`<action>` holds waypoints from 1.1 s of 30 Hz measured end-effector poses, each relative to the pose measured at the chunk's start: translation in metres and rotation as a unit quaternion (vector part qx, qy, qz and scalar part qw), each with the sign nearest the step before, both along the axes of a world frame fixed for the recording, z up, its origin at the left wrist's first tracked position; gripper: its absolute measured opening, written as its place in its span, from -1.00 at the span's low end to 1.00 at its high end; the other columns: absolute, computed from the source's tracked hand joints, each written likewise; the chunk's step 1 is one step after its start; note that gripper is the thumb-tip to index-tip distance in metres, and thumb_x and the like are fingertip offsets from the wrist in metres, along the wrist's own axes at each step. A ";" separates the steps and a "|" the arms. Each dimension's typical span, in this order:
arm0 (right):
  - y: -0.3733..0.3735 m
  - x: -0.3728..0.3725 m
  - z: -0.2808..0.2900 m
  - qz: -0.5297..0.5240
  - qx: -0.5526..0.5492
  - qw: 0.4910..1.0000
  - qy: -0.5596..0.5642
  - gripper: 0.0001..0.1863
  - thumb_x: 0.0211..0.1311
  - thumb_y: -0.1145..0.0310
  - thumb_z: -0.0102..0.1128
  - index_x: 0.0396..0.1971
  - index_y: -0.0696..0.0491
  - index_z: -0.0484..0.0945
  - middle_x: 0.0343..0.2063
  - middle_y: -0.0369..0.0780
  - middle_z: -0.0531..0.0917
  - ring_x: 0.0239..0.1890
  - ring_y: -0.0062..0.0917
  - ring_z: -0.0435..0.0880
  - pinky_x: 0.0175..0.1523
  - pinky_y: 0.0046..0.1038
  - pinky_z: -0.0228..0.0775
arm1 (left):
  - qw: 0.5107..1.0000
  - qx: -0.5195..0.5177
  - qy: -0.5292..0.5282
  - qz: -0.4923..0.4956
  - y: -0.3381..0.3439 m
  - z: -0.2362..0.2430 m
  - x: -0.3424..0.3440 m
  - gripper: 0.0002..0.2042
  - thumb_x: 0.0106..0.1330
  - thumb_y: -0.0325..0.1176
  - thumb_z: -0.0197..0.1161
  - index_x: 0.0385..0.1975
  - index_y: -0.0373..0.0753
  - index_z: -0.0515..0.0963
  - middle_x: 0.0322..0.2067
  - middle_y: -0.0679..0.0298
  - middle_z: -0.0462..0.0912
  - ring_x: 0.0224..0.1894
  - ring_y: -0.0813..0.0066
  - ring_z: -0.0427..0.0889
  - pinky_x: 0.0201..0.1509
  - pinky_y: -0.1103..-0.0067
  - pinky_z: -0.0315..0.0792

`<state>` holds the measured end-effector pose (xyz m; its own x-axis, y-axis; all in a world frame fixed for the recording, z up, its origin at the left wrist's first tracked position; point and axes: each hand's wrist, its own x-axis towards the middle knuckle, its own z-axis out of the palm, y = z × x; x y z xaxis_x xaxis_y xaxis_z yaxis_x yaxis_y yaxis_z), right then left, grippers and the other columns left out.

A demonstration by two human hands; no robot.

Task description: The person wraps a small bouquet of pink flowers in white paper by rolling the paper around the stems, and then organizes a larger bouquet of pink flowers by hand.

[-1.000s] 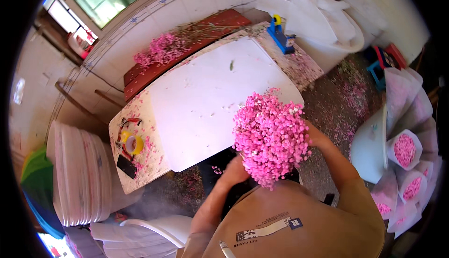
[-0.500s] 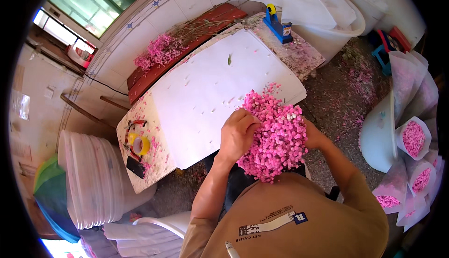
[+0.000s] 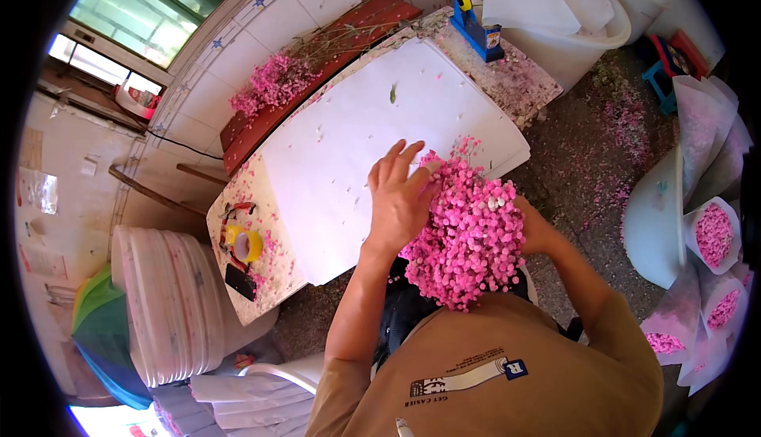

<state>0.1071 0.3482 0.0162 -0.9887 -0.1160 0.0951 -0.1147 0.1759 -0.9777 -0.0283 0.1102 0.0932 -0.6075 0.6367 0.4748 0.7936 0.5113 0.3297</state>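
A dense bunch of small pink flowers (image 3: 469,235) stands in front of my chest, blossoms facing up. Its stems are hidden under the heads. My right hand (image 3: 534,228) grips the bunch from its right side; the blossoms cover most of those fingers. At the bunch's upper left edge, my left hand (image 3: 399,203) has its fingers apart, the thumb side close to the flower heads and nothing visible in it. Beyond both hands, a stack of white paper sheets (image 3: 341,144) covers much of the table, with a green leaf (image 3: 392,93) and scattered petals on top.
A blue tape dispenser (image 3: 476,31) stands at the table's far end. Yellow tape (image 3: 247,245), red-handled cutters (image 3: 230,217) and a black phone (image 3: 240,282) lie at the left. More pink flowers (image 3: 277,80) rest on a red board. Wrapped bouquets (image 3: 714,235) surround a tub at right.
My left hand has opened from a pinch at the flowers, its fingers lifting and spreading up and left. My right hand still holds the bunch. The view has shifted slightly.
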 end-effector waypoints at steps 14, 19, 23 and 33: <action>-0.002 -0.005 -0.009 0.010 0.005 0.999 0.039 -0.13 0.04 0.31 0.60 0.37 0.15 0.39 0.25 -0.06 0.59 0.30 -0.33 0.55 0.41 -0.25 0.33 | 0.911 0.287 -0.241 0.173 -0.047 -0.037 -0.040 -0.76 0.34 -0.66 0.17 -0.03 -0.31 0.55 0.02 0.07 0.64 0.13 0.23 0.60 0.28 0.37 0.43; -0.005 0.001 -0.005 -0.005 0.020 1.000 0.015 -0.08 -0.01 0.30 0.62 0.39 0.16 0.36 0.30 -0.08 0.54 0.33 -0.34 0.52 0.44 -0.27 0.30 | 0.985 0.105 -0.098 0.097 -0.057 -0.050 -0.043 -0.77 0.31 -0.52 0.29 -0.06 -0.20 0.69 0.08 0.02 0.67 0.16 -0.02 0.62 0.29 0.28 0.45; -0.003 0.002 -0.008 -0.009 0.048 0.998 0.046 -0.06 -0.02 0.32 0.63 0.39 0.18 0.35 0.32 -0.07 0.52 0.35 -0.33 0.49 0.45 -0.28 0.28 | 0.967 0.096 -0.227 0.064 -0.041 -0.055 -0.041 -0.81 0.36 -0.39 0.37 -0.08 -0.25 0.69 0.00 -0.01 0.71 0.14 0.06 0.66 0.26 0.33 0.47; -0.006 0.001 -0.004 -0.026 0.038 0.999 0.008 -0.10 0.02 0.32 0.61 0.39 0.19 0.36 0.31 -0.06 0.53 0.34 -0.35 0.50 0.44 -0.30 0.29 | 0.965 0.046 -0.259 -0.020 -0.038 -0.047 -0.039 -0.88 0.26 -0.44 0.43 -0.27 -0.27 0.65 0.09 0.04 0.67 0.18 0.07 0.63 0.29 0.28 0.46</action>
